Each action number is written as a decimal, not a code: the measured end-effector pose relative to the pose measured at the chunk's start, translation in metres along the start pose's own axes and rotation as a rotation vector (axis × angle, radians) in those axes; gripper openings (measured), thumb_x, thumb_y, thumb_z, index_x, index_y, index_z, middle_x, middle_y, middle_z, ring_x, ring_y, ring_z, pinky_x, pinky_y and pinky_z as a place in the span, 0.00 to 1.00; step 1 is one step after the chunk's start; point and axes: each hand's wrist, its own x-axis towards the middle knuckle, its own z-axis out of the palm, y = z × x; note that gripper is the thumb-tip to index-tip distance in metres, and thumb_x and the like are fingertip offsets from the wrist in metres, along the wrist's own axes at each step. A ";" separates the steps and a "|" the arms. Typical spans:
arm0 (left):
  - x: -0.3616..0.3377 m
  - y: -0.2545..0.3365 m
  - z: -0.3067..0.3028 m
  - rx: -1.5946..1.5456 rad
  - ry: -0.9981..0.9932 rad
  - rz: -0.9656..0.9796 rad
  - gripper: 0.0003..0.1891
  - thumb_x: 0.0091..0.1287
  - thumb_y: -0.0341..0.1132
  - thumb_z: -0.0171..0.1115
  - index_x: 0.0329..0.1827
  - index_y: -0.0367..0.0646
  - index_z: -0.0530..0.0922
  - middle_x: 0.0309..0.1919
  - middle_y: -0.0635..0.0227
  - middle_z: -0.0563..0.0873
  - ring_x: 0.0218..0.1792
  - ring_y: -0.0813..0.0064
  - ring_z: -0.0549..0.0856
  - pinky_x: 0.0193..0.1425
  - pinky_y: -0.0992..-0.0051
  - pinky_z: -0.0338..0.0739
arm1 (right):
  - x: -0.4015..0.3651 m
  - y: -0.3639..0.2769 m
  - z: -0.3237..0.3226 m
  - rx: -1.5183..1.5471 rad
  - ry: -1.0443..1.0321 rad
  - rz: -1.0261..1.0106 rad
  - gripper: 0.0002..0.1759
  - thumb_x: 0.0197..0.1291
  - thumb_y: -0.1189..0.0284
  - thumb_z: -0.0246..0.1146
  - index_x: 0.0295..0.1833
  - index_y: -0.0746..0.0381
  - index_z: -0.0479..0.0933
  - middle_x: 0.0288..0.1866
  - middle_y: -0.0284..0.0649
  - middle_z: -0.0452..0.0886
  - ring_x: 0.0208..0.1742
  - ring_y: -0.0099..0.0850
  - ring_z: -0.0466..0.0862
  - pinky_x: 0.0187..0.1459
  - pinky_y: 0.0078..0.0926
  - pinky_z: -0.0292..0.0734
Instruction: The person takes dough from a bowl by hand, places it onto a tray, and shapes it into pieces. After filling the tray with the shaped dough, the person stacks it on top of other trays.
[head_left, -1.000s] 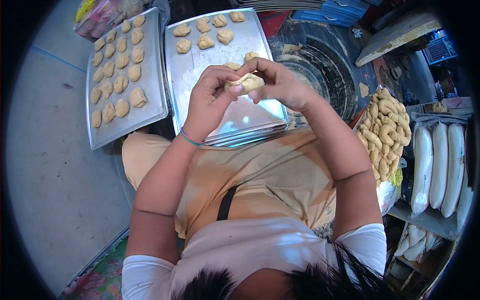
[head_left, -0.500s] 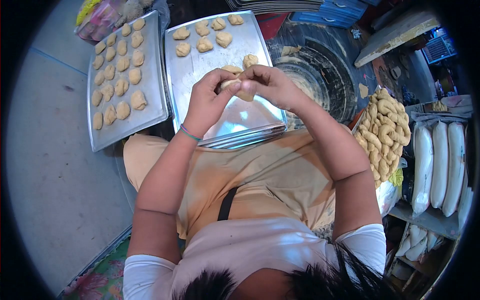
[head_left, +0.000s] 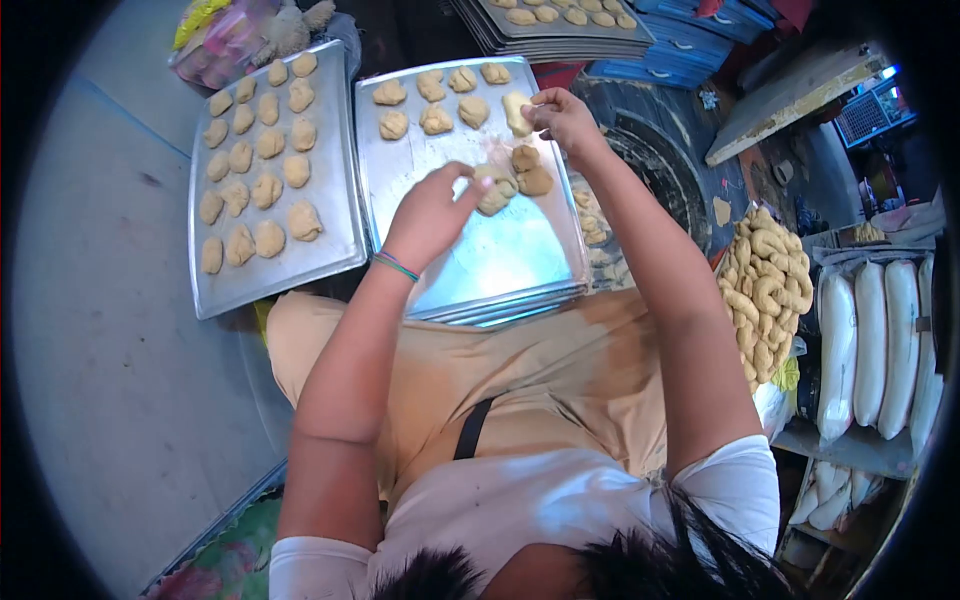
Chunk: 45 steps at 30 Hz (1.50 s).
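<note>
My right hand (head_left: 562, 120) pinches a pale dough piece (head_left: 517, 114) at the upper right of the middle tray (head_left: 450, 275). Lower on that tray, my left hand (head_left: 437, 208) has its thumb and fingers at a larger dough lump (head_left: 494, 190); whether it grips the lump is hard to tell. Just right of this lump sit two darker, touching dough pieces (head_left: 534, 180). Two rows of shaped dough pieces (head_left: 436, 120) lie along the tray's far side.
A second tray (head_left: 290, 270) with rows of dough stands at the left. Twisted dough (head_left: 765, 290) is heaped at the right, beside long wrapped packs (head_left: 838, 345). Stacked trays (head_left: 560, 46) stand at the back, near blue drawers (head_left: 670, 45).
My hands have moved apart. The right went up and right with a dough piece, while the left lowered to the dough lump. The view has shifted slightly.
</note>
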 end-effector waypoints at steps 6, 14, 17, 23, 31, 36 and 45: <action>-0.005 -0.005 -0.001 0.431 -0.157 0.040 0.22 0.66 0.51 0.57 0.45 0.38 0.79 0.36 0.51 0.85 0.40 0.51 0.84 0.47 0.57 0.78 | 0.080 0.044 0.020 -0.616 0.274 -0.149 0.18 0.51 0.62 0.69 0.45 0.59 0.81 0.36 0.50 0.84 0.41 0.43 0.85 0.45 0.37 0.78; 0.021 -0.050 0.038 0.270 -0.039 0.165 0.20 0.62 0.42 0.63 0.52 0.39 0.77 0.47 0.51 0.81 0.49 0.53 0.81 0.53 0.60 0.76 | 0.079 0.062 0.022 -0.710 0.235 -0.200 0.16 0.58 0.61 0.63 0.46 0.61 0.81 0.42 0.51 0.83 0.46 0.48 0.83 0.51 0.40 0.76; 0.021 -0.060 0.059 0.345 0.073 0.298 0.20 0.59 0.38 0.65 0.53 0.41 0.76 0.50 0.52 0.79 0.48 0.53 0.80 0.53 0.59 0.76 | 0.045 0.046 0.010 -0.659 0.259 -0.206 0.20 0.54 0.60 0.66 0.48 0.62 0.81 0.41 0.49 0.83 0.44 0.45 0.83 0.49 0.38 0.77; 0.024 -0.058 0.057 0.236 0.146 0.162 0.16 0.54 0.31 0.64 0.45 0.37 0.76 0.46 0.50 0.78 0.44 0.49 0.80 0.52 0.58 0.76 | 0.009 0.059 -0.001 -0.510 -0.237 -0.012 0.24 0.44 0.64 0.74 0.45 0.66 0.79 0.40 0.44 0.84 0.39 0.34 0.83 0.44 0.29 0.77; 0.041 -0.093 0.009 0.290 0.560 0.025 0.16 0.60 0.29 0.62 0.52 0.39 0.78 0.44 0.47 0.79 0.44 0.46 0.82 0.49 0.56 0.78 | 0.003 0.017 0.108 -0.480 -0.039 -0.301 0.16 0.47 0.70 0.69 0.43 0.64 0.83 0.42 0.50 0.84 0.44 0.43 0.84 0.48 0.33 0.78; 0.044 -0.105 0.011 0.436 0.369 -0.025 0.14 0.62 0.30 0.59 0.50 0.41 0.82 0.46 0.52 0.79 0.45 0.51 0.82 0.50 0.59 0.78 | -0.008 0.034 0.086 -0.693 0.096 -0.362 0.20 0.50 0.61 0.65 0.50 0.55 0.83 0.41 0.47 0.85 0.46 0.43 0.84 0.53 0.38 0.76; 0.044 -0.086 0.028 0.679 0.254 0.201 0.22 0.67 0.38 0.58 0.65 0.48 0.73 0.68 0.65 0.71 0.71 0.58 0.64 0.69 0.52 0.56 | -0.022 0.032 0.066 -0.570 0.148 -0.137 0.14 0.50 0.71 0.65 0.45 0.61 0.81 0.37 0.45 0.85 0.40 0.42 0.85 0.45 0.35 0.78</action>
